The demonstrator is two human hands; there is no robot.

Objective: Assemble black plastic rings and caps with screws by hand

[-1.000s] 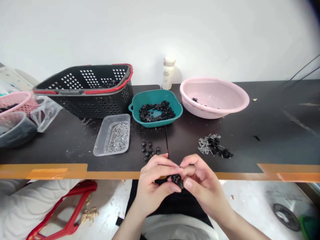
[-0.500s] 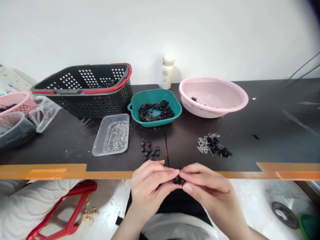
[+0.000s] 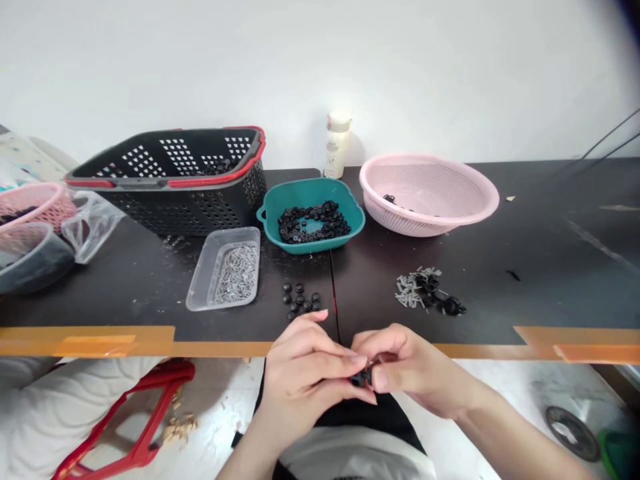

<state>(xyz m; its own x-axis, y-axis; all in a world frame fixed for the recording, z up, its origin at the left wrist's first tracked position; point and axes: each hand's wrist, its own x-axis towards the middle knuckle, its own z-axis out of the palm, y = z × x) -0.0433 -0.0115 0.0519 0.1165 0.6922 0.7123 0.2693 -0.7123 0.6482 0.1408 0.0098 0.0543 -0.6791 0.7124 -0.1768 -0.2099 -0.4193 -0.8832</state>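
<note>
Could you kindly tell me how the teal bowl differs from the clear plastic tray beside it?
The teal bowl is opaque with rounded corners and a small side handle, while the clear plastic tray is see-through and rectangular. The teal bowl holds black discs; the clear plastic tray holds slim grey metal pins. Both sit on the dark tabletop.

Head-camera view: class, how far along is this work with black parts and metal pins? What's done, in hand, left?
Perhaps done: a small heap of black parts and pins. In hand: a black piece pinched between left hand and right hand. Left: many black discs in the teal tray, and pins in the clear tub.
</note>
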